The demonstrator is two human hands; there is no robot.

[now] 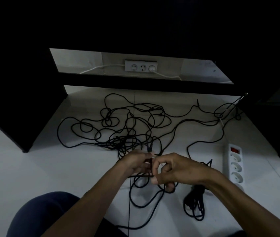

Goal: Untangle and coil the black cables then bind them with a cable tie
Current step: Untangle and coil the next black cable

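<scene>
A wide tangle of thin black cables (132, 124) sprawls over the white floor under a dark desk. Both hands meet just in front of it. My left hand (135, 164) grips a bunch of black cable strands that rise from the tangle. My right hand (171, 169) pinches a strand between thumb and fingers close to the left hand. Loose cable loops (146, 199) hang below both hands. A small coiled black bundle (194, 202) lies on the floor under my right forearm. No cable tie can be made out.
A white power strip with a red switch (234, 165) lies on the floor at the right. A white wall socket row (141, 66) with white cords sits behind the desk. Dark desk panels (16, 103) stand left and right. My knee (38, 218) is at the bottom left.
</scene>
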